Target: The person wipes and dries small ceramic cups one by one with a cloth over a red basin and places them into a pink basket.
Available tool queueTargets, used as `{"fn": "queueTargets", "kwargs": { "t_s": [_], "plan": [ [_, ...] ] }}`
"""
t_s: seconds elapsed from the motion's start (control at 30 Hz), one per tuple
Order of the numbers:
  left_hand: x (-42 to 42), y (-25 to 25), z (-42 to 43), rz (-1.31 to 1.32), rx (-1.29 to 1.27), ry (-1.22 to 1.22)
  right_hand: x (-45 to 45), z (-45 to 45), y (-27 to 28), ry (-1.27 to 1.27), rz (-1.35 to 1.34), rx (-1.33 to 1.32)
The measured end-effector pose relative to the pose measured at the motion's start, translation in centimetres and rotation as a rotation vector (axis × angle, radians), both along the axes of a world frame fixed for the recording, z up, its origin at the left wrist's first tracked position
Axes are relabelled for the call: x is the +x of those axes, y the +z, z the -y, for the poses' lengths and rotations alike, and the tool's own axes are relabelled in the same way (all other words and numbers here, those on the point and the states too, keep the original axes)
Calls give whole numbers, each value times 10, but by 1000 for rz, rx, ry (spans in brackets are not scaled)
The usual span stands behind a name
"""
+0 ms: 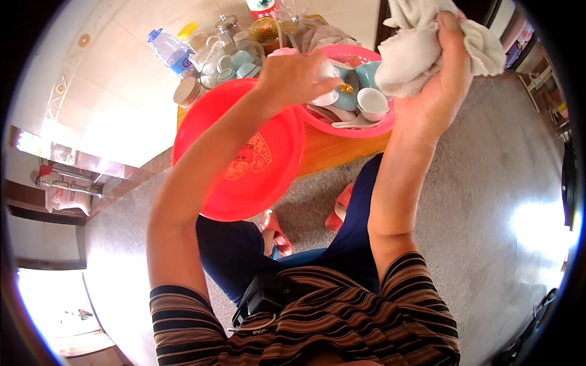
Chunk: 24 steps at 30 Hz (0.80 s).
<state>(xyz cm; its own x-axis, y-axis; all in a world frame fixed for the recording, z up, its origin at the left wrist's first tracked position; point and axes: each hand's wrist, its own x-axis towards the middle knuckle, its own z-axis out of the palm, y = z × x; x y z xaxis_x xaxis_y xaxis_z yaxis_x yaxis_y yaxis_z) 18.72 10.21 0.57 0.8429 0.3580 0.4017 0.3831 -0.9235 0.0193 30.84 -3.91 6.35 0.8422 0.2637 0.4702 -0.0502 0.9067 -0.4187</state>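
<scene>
My left hand (pixel 289 80) is over the near left side of a pink basket (pixel 373 129), its thumb and fingers closed around a small white cup (pixel 326 71). The basket holds blue-green bowls (pixel 367 74), white cups (pixel 372 102) and white spoons (pixel 355 123). Raised at the upper right, my right hand (pixel 441 91) grips a crumpled whitish cloth (pixel 408 58), with the thumb lying over it. A large red basin (pixel 244 198) sits tilted below my left forearm, left of the basket; a gold pattern shows inside it.
Behind the basin, a wooden table (pixel 332 152) carries a clear bottle with a blue cap (pixel 171 52), glass jars (pixel 227 25) and a tray of cups (pixel 243 60). A tiled wall rises at the left. My knees and red slippers (pixel 276 232) are below the table edge.
</scene>
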Motion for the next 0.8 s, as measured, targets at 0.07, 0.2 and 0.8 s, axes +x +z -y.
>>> {"fn": "queueTargets", "kwargs": {
  "t_s": [0.07, 0.2, 0.8],
  "plan": [
    [12, -5, 4, -153, 99, 16, -2, 3, 10, -74, 42, 20],
    [15, -15, 5, -172, 104, -3, -5, 9, -1, 51, 118, 12],
    [-99, 9, -103, 39, -193, 377, -9, -21, -23, 105, 94, -148]
  ]
}}
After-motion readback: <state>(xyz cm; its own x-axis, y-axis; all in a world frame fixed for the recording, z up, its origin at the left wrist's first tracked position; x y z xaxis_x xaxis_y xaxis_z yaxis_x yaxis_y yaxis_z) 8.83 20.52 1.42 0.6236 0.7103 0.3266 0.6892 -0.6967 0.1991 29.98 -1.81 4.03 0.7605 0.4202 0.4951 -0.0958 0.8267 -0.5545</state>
